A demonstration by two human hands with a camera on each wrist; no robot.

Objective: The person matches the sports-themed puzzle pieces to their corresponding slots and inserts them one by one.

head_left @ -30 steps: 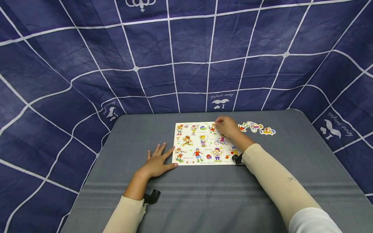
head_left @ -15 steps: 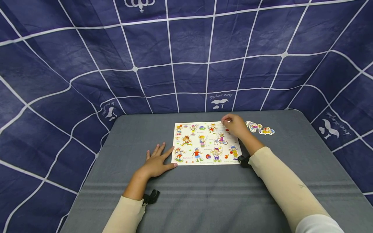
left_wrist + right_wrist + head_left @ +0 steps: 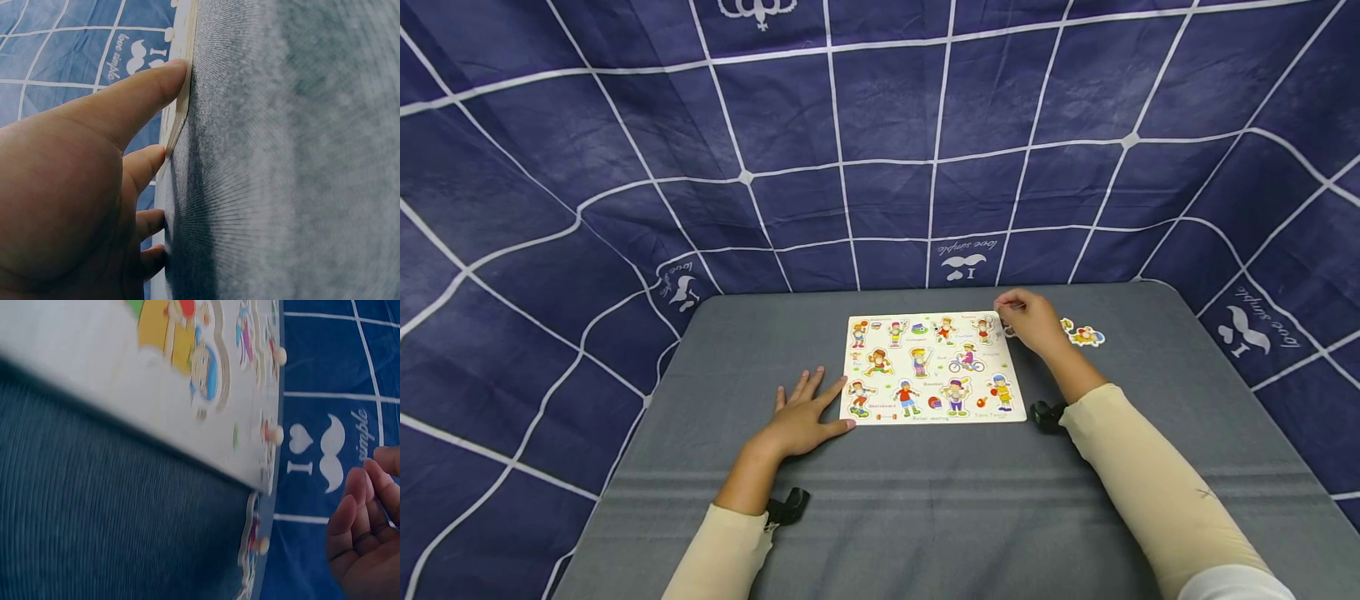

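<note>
My left hand [image 3: 801,427] lies spread on the cloth, its thumb and a fingertip touching the left edge of a white puzzle board [image 3: 1000,367]. In the left wrist view the thumb [image 3: 150,87] rests against the board's edge. Cartoon sports figures, such as a cyclist piece [image 3: 967,358], fill the board. Over loose puzzle pieces right of the board hovers my right hand [image 3: 1032,321], fingers loosely bent and nothing visible between them. It hides most of one loose piece [image 3: 1009,331]. The right wrist view shows knobs on pieces, including a red-knobbed piece [image 3: 273,434].
Past the right hand lies another loose piece [image 3: 1087,336], with part of one more beside it. Grey cloth [image 3: 925,508] covers the table. A blue curtain [image 3: 887,200] with white lines hangs behind and at both sides.
My right hand has moved right from the board's upper right part to above the loose pieces, uncovering the top-right figure. My left hand has stayed in place.
</note>
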